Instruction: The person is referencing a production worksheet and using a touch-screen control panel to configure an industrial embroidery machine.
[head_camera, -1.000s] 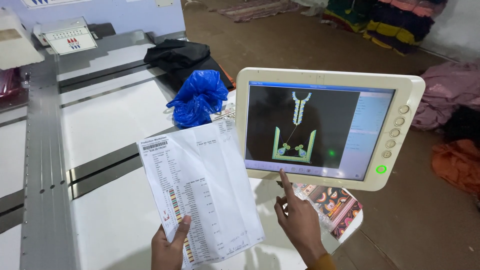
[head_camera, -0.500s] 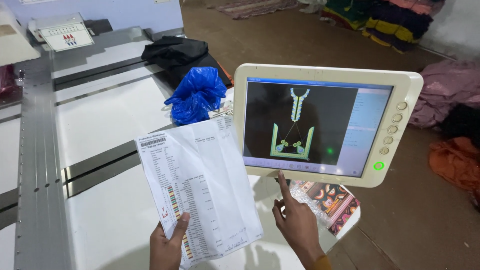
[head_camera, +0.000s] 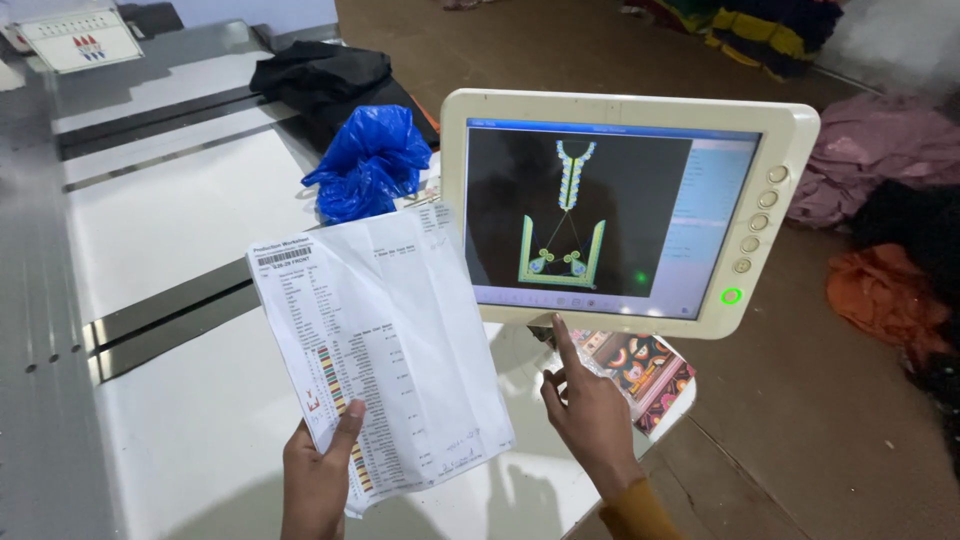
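Pinched at its lower edge by the left hand, the printed worksheet stood lengthwise, tilted left; the right hand, empty, pointed its forefinger up at the touchscreen monitor.

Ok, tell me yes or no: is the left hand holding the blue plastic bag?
No, the left hand holds a printed paper sheet, while the blue plastic bag lies apart on the white table.
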